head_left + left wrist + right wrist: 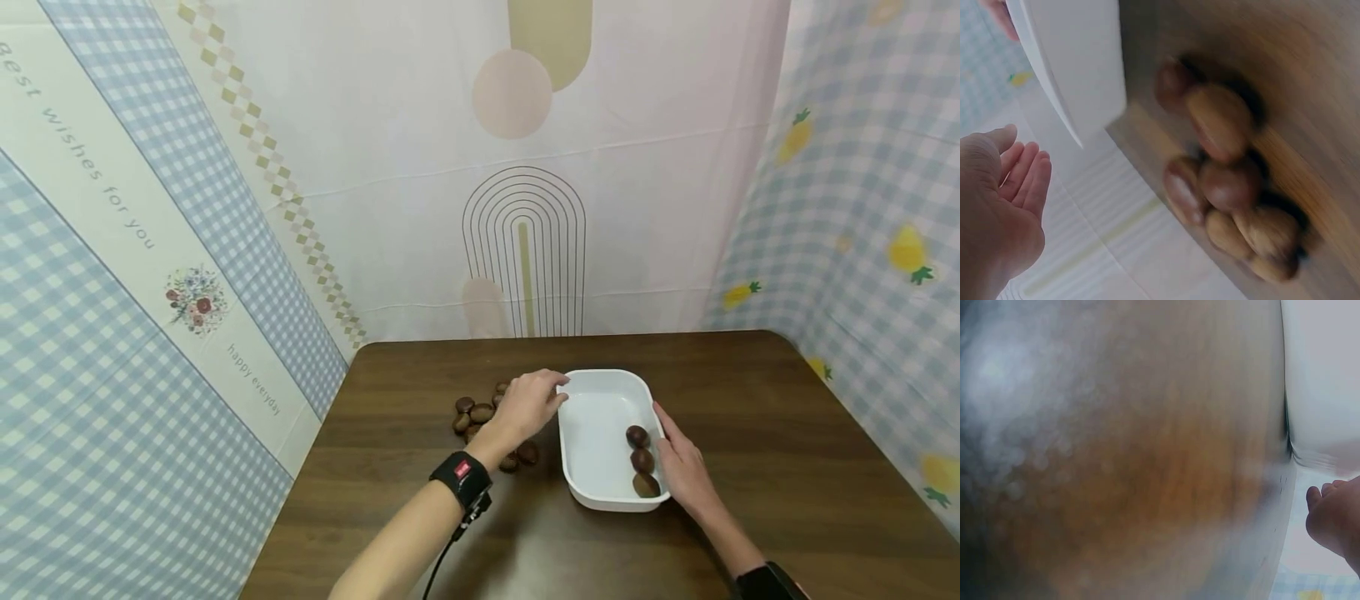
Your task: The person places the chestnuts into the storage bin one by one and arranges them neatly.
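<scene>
My left hand (528, 404) hovers by the left rim of a white rectangular dish (600, 442), its fingers loosely bent. In the left wrist view that hand's palm (1010, 206) looks bare. Beneath and beside it, a group of brown chestnuts (482, 412) lies on the table, partly hidden by the hand and wrist. Three chestnuts (642, 460) sit in a row along the dish's right inner wall. My right hand (684, 467) holds the dish by its right side, thumb at the rim and fingers along the outer wall.
The brown wooden table (390, 492) reaches back to a printed cloth (405, 250). Checked cloths hang at both sides. A black band (461, 479) with a cable circles my left wrist.
</scene>
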A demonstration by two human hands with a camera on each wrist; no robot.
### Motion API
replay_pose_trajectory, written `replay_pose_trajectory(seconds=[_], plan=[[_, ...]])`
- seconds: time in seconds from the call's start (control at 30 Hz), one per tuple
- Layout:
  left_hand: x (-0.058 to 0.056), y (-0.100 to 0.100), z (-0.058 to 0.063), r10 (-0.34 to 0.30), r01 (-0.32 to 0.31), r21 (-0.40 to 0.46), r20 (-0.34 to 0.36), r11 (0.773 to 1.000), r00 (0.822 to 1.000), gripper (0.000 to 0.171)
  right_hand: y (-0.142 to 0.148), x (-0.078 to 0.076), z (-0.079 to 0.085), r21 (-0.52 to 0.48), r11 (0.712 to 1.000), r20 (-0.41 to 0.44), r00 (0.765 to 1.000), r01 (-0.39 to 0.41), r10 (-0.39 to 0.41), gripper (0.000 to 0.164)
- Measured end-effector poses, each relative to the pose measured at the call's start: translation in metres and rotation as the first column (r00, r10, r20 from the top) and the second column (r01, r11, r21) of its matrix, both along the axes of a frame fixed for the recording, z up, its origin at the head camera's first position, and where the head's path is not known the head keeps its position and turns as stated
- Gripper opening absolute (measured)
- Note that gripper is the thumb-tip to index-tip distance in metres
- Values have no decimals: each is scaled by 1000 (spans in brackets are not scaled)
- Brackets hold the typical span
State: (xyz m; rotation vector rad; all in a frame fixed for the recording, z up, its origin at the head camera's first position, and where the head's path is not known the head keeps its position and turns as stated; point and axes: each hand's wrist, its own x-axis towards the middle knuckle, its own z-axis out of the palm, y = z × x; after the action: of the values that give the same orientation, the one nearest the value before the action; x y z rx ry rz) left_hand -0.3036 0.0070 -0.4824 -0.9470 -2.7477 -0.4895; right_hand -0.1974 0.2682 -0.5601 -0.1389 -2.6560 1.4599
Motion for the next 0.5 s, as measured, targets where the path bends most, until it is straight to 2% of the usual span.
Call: replay_pose_trajectory(seconds=[0.27,0.5], plan=[[-8,-57,-2,41,-43,111,22,993,999,30,0,-1,1,-9,1000,32,999,-13,13,58],[-11,-102,-14,131,-132,147,20,980,991,32,-1,-1,2,-49,999,50,999,-18,21,59]])
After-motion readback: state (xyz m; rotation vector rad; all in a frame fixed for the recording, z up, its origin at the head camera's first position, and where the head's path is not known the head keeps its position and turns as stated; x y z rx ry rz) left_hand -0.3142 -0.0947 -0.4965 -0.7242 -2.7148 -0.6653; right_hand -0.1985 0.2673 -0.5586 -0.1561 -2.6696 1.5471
